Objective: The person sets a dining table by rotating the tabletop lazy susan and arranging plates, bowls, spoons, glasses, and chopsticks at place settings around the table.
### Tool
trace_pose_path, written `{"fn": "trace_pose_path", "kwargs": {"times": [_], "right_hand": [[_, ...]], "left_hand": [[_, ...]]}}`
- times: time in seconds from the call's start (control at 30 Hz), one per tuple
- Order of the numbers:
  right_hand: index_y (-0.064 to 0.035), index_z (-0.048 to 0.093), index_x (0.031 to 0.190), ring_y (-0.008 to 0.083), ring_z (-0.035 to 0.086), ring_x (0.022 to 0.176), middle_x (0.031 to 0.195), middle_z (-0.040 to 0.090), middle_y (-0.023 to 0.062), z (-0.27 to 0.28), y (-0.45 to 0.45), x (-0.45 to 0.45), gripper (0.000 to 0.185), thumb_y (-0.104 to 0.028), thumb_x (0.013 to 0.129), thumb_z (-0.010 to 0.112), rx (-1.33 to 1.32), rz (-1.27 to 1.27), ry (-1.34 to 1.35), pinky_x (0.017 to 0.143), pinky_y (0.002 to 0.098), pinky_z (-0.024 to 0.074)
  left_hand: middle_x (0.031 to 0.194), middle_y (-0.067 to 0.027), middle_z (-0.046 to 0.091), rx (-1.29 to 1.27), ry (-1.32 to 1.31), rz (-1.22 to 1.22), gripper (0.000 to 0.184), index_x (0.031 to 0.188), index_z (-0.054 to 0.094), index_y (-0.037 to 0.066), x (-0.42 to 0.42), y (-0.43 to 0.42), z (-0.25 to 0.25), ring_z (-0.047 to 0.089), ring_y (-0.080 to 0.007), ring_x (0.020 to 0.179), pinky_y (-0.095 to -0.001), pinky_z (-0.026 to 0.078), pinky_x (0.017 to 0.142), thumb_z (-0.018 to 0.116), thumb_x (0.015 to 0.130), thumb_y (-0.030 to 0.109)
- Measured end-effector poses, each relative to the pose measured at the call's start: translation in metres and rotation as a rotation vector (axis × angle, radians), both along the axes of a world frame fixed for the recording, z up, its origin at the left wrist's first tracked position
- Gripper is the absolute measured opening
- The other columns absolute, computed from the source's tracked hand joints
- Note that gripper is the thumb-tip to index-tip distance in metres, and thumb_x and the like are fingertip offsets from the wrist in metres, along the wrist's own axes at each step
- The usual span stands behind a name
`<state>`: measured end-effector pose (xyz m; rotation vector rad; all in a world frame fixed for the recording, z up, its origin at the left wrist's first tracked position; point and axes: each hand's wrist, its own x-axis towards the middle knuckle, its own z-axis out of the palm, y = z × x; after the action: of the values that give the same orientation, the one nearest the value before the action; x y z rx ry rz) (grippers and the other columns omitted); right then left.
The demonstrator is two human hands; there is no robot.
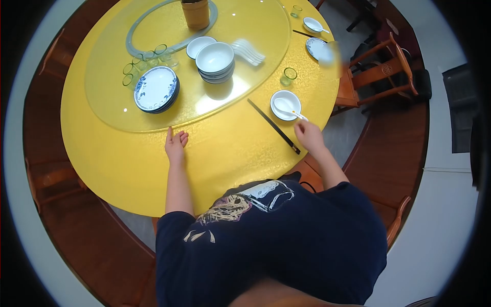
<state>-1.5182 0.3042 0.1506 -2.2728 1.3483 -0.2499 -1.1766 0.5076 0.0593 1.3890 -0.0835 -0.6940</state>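
Note:
My right hand [310, 136] is closed at the handle end of a white spoon [284, 106], whose scoop rests in a small white bowl [277, 96]. Black chopsticks [273, 125] lie slantwise left of that bowl, and a green-rimmed glass [289, 77] stands just beyond it. At the near edge of the glass turntable [112, 102], my left hand [177, 144] has its fingers apart, one fingertip touching or nearly touching the rim. The stack of blue-flowered plates [156, 88] sits on the turntable close to this hand.
The turntable also carries stacked white bowls [215, 59], several white spoons [248, 52], several glasses [148, 60] and a brown pot [196, 14]. Farther right are another bowl [313, 24], a plate [317, 48] and a glass [296, 11]. A wooden chair [383, 71] stands at right.

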Motion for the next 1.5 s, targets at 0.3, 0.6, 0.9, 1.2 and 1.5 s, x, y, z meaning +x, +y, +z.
{"fn": "trace_pose_path", "kwargs": {"times": [0.3,0.6,0.9,1.2,1.5], "right_hand": [[-0.0019,0.056,0.071,0.028,0.055,0.071,0.073,0.056,0.0138,-0.055,0.026,0.007,0.01,-0.01,0.069,0.05,-0.127,0.199,0.399,0.061,0.0366,0.0464],[-0.0007,0.058,0.072,0.0295,0.058,0.075,0.079,0.058,0.0172,-0.039,0.014,0.045,0.01,-0.007,0.067,0.053,0.036,0.229,0.546,0.063,0.0358,0.0471],[0.0022,0.057,0.071,0.0329,0.056,0.071,0.072,0.058,0.0201,-0.017,0.007,0.05,0.026,-0.019,0.056,0.06,0.202,0.359,0.474,0.061,0.0358,0.0464],[0.0007,0.053,0.076,0.0168,0.055,0.061,0.065,0.057,0.0084,0.078,-0.063,0.122,0.027,-0.018,0.059,0.062,0.305,0.477,-0.208,0.056,0.0274,0.0446],[-0.0024,0.05,0.08,0.0123,0.056,0.063,0.064,0.056,0.0059,0.222,-0.167,0.328,0.022,-0.017,0.066,0.058,-0.047,0.464,-0.875,0.058,0.0251,0.0435]], "left_hand": [[0.091,-0.0146,0.053,-0.016,0.004,-0.004,0.049,0.127,0.021,0.002,0.002,0.004,-0.004,0.056,-0.0168,0.076,-0.0222,0.048,0.065,0.038,0.082,0.004],[0.089,-0.014,0.053,-0.014,0.013,0.012,0.048,0.127,0.021,0.003,0.002,0.004,-0.004,0.057,-0.0164,0.074,-0.0214,0.047,0.062,0.036,0.082,0.002],[0.09,-0.0148,0.052,-0.021,0.004,0.002,0.048,0.128,0.019,0.001,0.003,0.004,-0.007,0.056,-0.017,0.074,-0.0223,0.047,0.064,0.034,0.082,0.003],[0.09,-0.0155,0.052,0.008,0.009,0.009,0.049,0.127,0.02,0.001,0.001,0.005,0.0,0.056,-0.0166,0.073,-0.0218,0.046,0.063,0.037,0.081,0.002],[0.087,-0.0145,0.053,-0.025,-0.003,0.019,0.048,0.127,0.023,0.002,0.003,0.006,-0.009,0.056,-0.0159,0.072,-0.022,0.047,0.064,0.04,0.082,0.002]]}}
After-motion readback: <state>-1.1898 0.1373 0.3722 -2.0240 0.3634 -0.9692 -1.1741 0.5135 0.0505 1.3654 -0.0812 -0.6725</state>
